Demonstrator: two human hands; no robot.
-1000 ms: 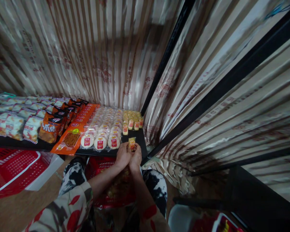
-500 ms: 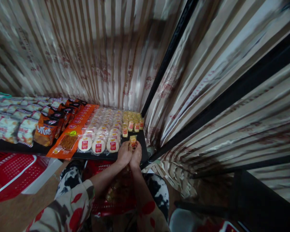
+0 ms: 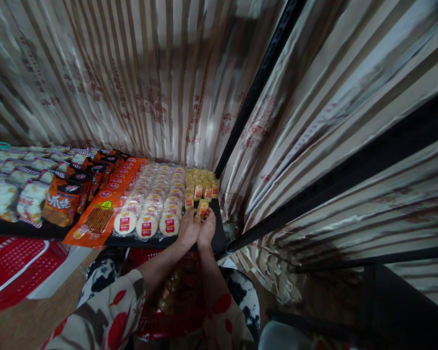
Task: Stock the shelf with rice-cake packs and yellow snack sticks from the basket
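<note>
both hands (image 3: pixel 197 227) on yellow snack packet (image 3: pixel 203 207)

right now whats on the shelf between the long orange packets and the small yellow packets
Head view: rows of round white cakes with red labels fill the stretch between the orange packets and yellow packets.

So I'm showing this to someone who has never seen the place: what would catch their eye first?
Probably the two hands, left hand and right hand, pressed together at the front edge of the black shelf, holding a small yellow snack packet. Next, the rows of round white cakes with red labels just left of them, and the striped satin curtain behind.
</note>
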